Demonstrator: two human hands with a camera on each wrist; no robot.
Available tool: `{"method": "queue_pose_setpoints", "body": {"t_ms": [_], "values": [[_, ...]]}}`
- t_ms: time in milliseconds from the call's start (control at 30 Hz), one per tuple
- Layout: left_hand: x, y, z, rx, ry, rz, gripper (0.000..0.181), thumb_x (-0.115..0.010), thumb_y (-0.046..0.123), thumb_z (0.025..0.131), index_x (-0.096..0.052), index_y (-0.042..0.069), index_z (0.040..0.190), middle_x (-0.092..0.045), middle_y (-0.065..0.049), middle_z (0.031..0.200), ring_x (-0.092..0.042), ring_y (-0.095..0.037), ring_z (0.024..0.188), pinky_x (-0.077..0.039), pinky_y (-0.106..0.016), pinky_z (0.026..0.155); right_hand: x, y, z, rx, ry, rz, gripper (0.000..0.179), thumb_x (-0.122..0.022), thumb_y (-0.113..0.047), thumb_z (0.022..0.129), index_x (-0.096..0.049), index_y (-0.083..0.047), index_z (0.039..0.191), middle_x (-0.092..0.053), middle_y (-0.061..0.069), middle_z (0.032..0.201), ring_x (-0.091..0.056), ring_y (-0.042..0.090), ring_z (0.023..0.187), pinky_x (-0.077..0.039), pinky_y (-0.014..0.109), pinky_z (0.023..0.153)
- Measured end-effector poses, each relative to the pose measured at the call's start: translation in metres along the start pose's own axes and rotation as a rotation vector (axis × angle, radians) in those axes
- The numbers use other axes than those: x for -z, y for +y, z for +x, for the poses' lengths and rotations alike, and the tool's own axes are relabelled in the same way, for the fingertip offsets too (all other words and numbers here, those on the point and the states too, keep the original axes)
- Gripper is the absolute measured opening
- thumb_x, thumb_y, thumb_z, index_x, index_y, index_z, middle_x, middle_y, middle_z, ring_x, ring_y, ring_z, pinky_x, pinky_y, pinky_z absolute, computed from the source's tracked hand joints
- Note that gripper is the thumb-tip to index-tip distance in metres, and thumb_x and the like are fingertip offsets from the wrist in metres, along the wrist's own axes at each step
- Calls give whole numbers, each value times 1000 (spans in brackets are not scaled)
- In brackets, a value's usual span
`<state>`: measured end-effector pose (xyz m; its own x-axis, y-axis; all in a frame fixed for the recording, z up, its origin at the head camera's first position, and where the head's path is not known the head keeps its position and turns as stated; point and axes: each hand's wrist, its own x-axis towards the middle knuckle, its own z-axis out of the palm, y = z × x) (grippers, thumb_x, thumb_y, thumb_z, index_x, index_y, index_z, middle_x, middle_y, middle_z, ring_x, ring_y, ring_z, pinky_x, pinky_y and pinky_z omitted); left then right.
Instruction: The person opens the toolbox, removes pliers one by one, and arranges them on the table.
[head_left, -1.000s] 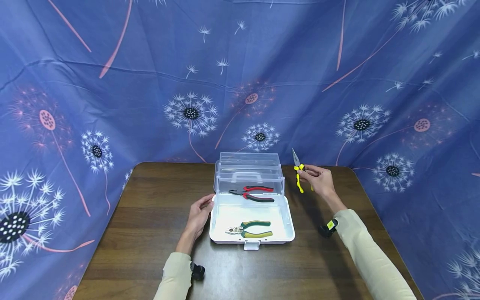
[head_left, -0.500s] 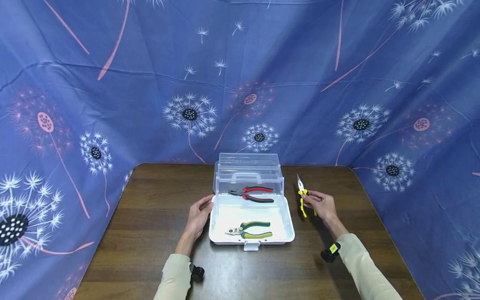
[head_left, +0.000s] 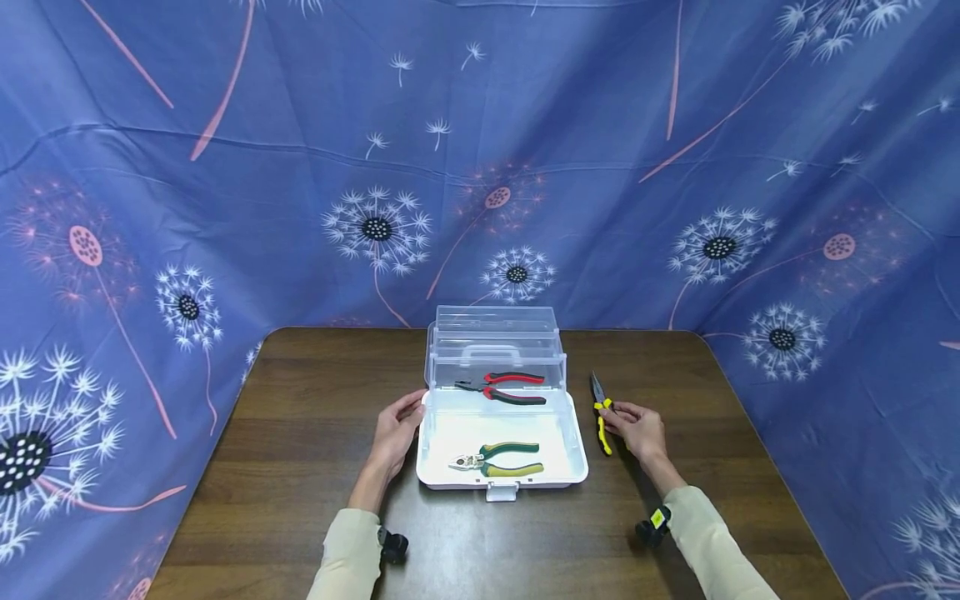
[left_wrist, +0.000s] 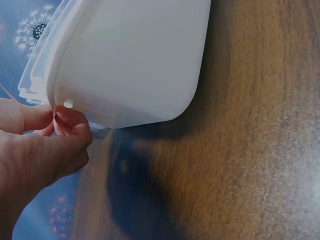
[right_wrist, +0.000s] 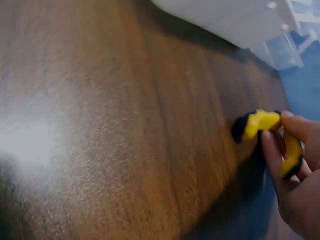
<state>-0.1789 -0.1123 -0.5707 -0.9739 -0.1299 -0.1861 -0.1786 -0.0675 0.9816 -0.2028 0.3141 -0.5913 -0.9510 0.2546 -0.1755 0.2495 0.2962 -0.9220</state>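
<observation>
Yellow-handled long-nose pliers [head_left: 602,417] are pinched in my right hand [head_left: 639,431], just right of the toolbox, with their jaws pointing away from me. In the right wrist view the yellow handles [right_wrist: 262,123] appear low over the table. My left hand [head_left: 396,429] pinches the left rim of the white toolbox [head_left: 457,421], thumb and finger meeting on its edge in the left wrist view. Inside the box, green-handled pliers [head_left: 512,449] lie on the bottom near the front. Red and black pliers [head_left: 516,400] rest farther back, by the raised clear lid [head_left: 495,321].
The box stands on a brown wooden table [head_left: 300,450], its front latch [head_left: 501,493] hanging down. Behind the table hangs a blue cloth [head_left: 285,208] with dandelion prints. A black wrist camera [head_left: 651,530] sits on the right wrist.
The right hand has come down and toward me with the yellow-handled pliers, from beside the lid to low over the table. The left hand has stayed on the box rim.
</observation>
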Motion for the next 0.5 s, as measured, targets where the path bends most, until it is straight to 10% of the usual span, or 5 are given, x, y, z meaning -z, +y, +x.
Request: {"method": "queue_pose_setpoints", "body": {"t_ms": [300,500], "values": [[-1,-1,0,-4,1,-13,34,-57,-1,102,-63,-3,136,-60,-20,128,-56,-23,108,-51,-22,76,0,4,-12,168,201,-398,36,-81,-22,91,-75,6,111,-76,20,99,-71,24,83,-50,23,71],[0,0,1,-4,8,-11,34,-57,-1,102,-64,-2,135,-60,-20,129,-56,-22,109,-51,-22,78,2,3,-14,229,196,-453,32,-78,-22,93,-74,6,109,-75,20,97,-70,29,86,-51,35,75]]}}
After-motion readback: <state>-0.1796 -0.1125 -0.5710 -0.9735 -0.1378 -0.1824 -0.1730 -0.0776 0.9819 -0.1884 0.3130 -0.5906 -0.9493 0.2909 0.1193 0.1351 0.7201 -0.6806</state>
